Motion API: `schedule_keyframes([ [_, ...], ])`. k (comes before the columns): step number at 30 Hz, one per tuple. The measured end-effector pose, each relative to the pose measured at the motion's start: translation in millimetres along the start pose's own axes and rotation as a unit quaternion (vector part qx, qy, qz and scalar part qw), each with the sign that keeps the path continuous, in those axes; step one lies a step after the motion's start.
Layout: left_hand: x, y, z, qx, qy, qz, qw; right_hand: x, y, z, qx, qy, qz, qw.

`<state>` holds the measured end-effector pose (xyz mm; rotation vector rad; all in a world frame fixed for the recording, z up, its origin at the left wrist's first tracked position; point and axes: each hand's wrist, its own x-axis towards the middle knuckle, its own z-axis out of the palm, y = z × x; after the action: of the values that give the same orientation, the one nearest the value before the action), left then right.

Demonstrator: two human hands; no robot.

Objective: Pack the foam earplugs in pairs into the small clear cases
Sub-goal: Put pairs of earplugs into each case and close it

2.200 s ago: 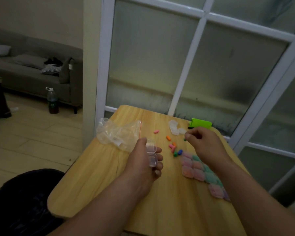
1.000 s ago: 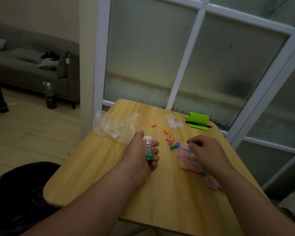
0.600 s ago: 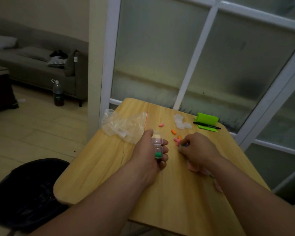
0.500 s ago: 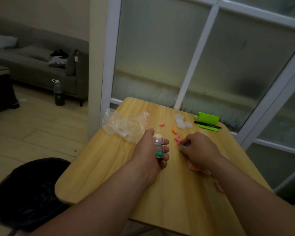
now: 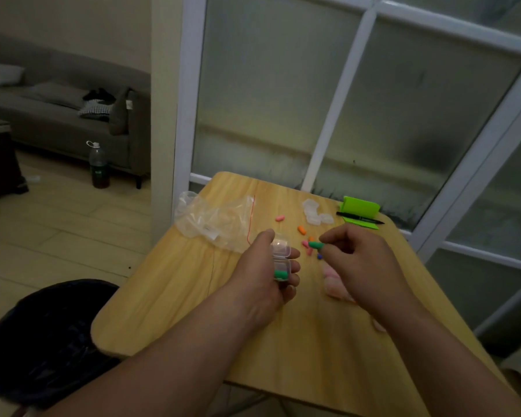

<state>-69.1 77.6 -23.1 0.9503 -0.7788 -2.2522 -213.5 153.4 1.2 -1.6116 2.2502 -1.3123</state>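
Raised now, the right hand [image 5: 362, 261] pinches a green earplug [image 5: 315, 245] beside the open case [image 5: 281, 256] the left hand [image 5: 260, 279] grips.

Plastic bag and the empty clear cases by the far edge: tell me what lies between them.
Head view: a lone pink earplug on bare tabletop, touching neither bag nor cases.
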Motion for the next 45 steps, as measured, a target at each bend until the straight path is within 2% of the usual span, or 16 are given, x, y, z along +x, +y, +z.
schedule_keyframes([
  [3, -1.3, -4.9, 1.6, -0.001, -0.024, -0.004, 1.000, -22.9, -13.4, 0.9, 0.057, -0.031, -0.033, 0.997],
  [6, -6.9, -9.7, 5.7, 0.013, -0.038, -0.012, 0.999, -31.2, -13.9, 7.5, 0.006, -0.052, -0.061, 0.997],
  [19, -6.6, -12.1, 3.1, 0.002, -0.064, -0.025, 0.998, -33.8, -4.9, 14.4, -0.001, -0.079, -0.042, 0.996],
  [25, -8.9, -9.7, 1.3, 0.034, -0.063, -0.027, 0.997, -24.3, 1.9, 11.6, 0.048, -0.024, -0.009, 0.999],
  [29, -13.3, -10.0, 2.5, 0.045, -0.076, -0.041, 0.995, -24.6, -3.2, 11.0, 0.041, -0.064, -0.002, 0.997],
  [33, -12.6, -9.0, 0.3, 0.005, -0.067, -0.041, 0.997, -32.2, -10.9, 8.3, 0.070, -0.077, -0.029, 0.994],
  [37, -14.7, -2.3, -3.6, -0.020, -0.093, -0.039, 0.995, -47.5, -10.2, 9.9, -0.003, -0.125, -0.076, 0.989],
  [40, -13.8, -2.6, -3.0, -0.003, -0.105, -0.038, 0.994, -50.8, -8.4, 12.3, -0.049, -0.114, -0.087, 0.988],
  [45, -16.4, -10.3, -1.5, 0.056, -0.151, -0.003, 0.987, -48.4, -3.6, 1.9, -0.010, -0.093, -0.074, 0.993],
])
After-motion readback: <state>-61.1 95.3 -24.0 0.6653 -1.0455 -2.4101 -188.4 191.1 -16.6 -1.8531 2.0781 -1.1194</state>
